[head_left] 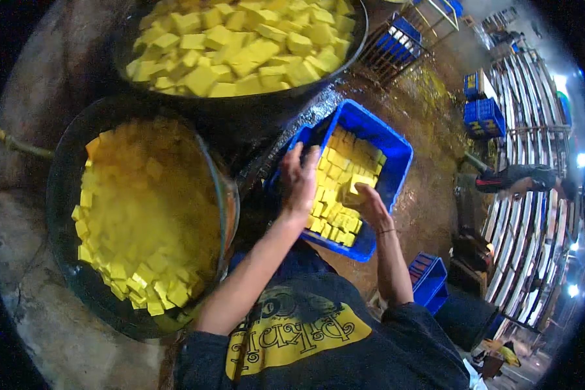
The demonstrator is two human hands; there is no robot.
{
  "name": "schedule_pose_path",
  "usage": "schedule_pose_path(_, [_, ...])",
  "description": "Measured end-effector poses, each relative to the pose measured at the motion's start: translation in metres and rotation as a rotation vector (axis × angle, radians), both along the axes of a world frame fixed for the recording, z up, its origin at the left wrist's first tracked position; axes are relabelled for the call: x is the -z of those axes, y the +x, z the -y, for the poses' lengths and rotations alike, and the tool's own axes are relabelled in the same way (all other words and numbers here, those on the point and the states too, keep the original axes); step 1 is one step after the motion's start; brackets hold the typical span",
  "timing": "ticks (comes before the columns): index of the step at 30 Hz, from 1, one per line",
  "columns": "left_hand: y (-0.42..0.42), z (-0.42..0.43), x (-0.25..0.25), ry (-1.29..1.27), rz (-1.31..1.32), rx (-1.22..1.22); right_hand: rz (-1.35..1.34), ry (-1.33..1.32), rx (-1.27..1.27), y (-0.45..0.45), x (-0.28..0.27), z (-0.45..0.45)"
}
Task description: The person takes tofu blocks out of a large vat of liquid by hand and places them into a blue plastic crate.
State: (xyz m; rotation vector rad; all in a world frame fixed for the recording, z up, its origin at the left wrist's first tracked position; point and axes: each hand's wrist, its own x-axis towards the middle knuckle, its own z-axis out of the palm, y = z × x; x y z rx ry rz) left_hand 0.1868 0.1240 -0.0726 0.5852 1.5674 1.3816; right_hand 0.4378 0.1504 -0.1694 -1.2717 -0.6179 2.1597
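A blue plastic crate stands tilted in front of me, with rows of yellow tofu blocks inside it. My right hand is over the crate's right half, its fingers closed on a yellow tofu block above the others. At the crate's left side, my left hand has its fingers stretched and slightly apart, with nothing seen in it. Some of its fingertips are blurred. To my left, a large round vat holds steaming yellow liquid and many loose tofu blocks.
A second big vat at the top is heaped with yellow blocks. Other blue crates stand on the wet floor to the right, one crate near my right elbow. Another person is by the slatted racks.
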Motion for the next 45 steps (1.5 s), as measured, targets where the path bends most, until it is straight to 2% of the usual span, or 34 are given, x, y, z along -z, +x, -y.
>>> schedule_pose_path(2, [-0.010, 0.012, -0.021, -0.165, 0.115, 0.037, 0.377, -0.044, -0.005, 0.014, 0.022, 0.000])
schedule_pose_path(3, [-0.013, 0.015, -0.028, -0.190, 0.157, 0.031, 0.552, 0.104, -0.026, 0.040, 0.068, 0.003])
schedule_pose_path(6, [-0.017, 0.021, -0.015, -0.206, 0.157, 0.025, 1.728, 0.221, -0.411, 0.025, 0.116, 0.012])
schedule_pose_path(8, [-0.021, 0.022, -0.022, -0.180, 0.204, 0.012, 1.696, 0.031, -0.359, -0.008, 0.123, 0.033])
schedule_pose_path(10, [-0.034, 0.024, -0.035, -0.162, 0.168, -0.027, 1.753, 0.151, -0.381, -0.007, 0.149, 0.050])
schedule_pose_path(11, [-0.046, 0.028, -0.043, -0.074, 0.160, -0.021, 1.737, 0.109, -0.424, -0.007, 0.149, 0.049])
schedule_pose_path(12, [-0.060, 0.035, -0.053, 0.014, 0.142, -0.030, 1.815, 0.261, -0.847, 0.029, 0.213, 0.048])
schedule_pose_path(13, [-0.077, 0.041, -0.067, 0.065, 0.111, -0.041, 1.657, 0.080, -0.566, 0.020, 0.176, 0.044])
schedule_pose_path(14, [-0.097, 0.049, -0.083, 0.113, 0.070, -0.066, 1.614, 0.064, -0.667, 0.025, 0.168, 0.033])
schedule_pose_path(15, [-0.119, 0.061, -0.098, 0.168, 0.027, -0.115, 1.397, 0.232, -0.542, 0.056, 0.199, 0.038])
schedule_pose_path(16, [-0.143, 0.076, -0.112, 0.197, -0.032, -0.162, 1.303, 0.323, -0.614, 0.061, 0.192, 0.036])
schedule_pose_path(17, [-0.166, 0.088, -0.121, 0.199, -0.108, -0.219, 1.463, 0.376, -0.739, 0.050, 0.179, 0.038])
schedule_pose_path(18, [-0.189, 0.102, -0.125, 0.193, -0.170, -0.258, 1.481, 0.424, -0.780, 0.041, 0.164, 0.040])
schedule_pose_path(19, [-0.209, 0.116, -0.122, 0.152, -0.282, -0.294, 1.359, 0.545, -0.882, 0.080, 0.226, 0.027])
schedule_pose_path(20, [-0.224, 0.131, -0.115, 0.108, -0.384, -0.323, 1.325, 0.497, -1.005, 0.085, 0.231, 0.013])
schedule_pose_path(21, [-0.235, 0.149, -0.107, 0.117, -0.383, -0.344, 1.496, 0.660, -0.974, 0.057, 0.181, 0.007])
schedule_pose_path(22, [-0.244, 0.166, -0.095, -0.095, -0.402, -0.257, 1.611, 0.977, -0.766, 0.012, 0.118, 0.002])
schedule_pose_path(23, [-0.250, 0.184, -0.079, -0.305, -0.412, -0.164, 1.550, 1.251, -0.541, -0.034, 0.057, -0.004])
schedule_pose_path(24, [-0.250, 0.200, -0.058, -0.379, -0.530, -0.023, 1.344, 1.433, -0.356, -0.086, -0.006, -0.007])
schedule_pose_path(25, [-0.249, 0.218, -0.030, -0.450, -0.646, 0.125, 0.987, 1.261, -0.315, -0.139, -0.066, -0.002])
schedule_pose_path(26, [-0.244, 0.238, 0.009, -0.379, -0.925, 0.216, 0.661, 1.060, -0.237, -0.192, -0.126, 0.003])
schedule_pose_path(27, [-0.233, 0.236, -0.004, -0.640, -0.718, 0.408, 0.547, 1.188, -0.374, -0.230, -0.166, 0.016])
schedule_pose_path(29, [-0.222, 0.242, 0.007, -0.733, -0.627, 0.558, 0.389, 1.503, -0.740, -0.299, -0.203, 0.036])
schedule_pose_path(30, [-0.220, 0.242, 0.013, -0.721, -0.619, 0.562, 0.346, 1.686, -0.974, -0.331, -0.209, 0.040])
schedule_pose_path(31, [-0.220, 0.241, 0.019, -0.705, -0.603, 0.557, 0.459, 1.801, -1.399, -0.365, -0.180, 0.038])
schedule_pose_path(32, [-0.223, 0.238, 0.026, -0.688, -0.586, 0.546, 0.556, 1.829, -1.716, -0.389, -0.158, 0.040])
schedule_pose_path(33, [-0.226, 0.237, 0.032, -0.676, -0.564, 0.531, 0.627, 1.832, -1.925, -0.408, -0.138, 0.042])
schedule_pose_path(35, [-0.233, 0.241, 0.047, -0.660, -0.523, 0.511, 0.670, 1.853, -2.174, -0.433, -0.103, 0.045])
schedule_pose_path(40, [-0.244, 0.279, 0.072, -0.670, -0.408, 0.487, 0.663, 1.812, -2.404, -0.454, -0.063, 0.049])
schedule_pose_path(43, [-0.261, 0.281, 0.065, -0.636, -0.326, 0.431, 0.560, 1.737, -2.371, -0.461, -0.055, 0.040])
schedule_pose_path(45, [-0.276, 0.273, 0.058, -0.590, -0.299, 0.384, 0.359, 1.561, -2.237, -0.472, -0.054, 0.023])
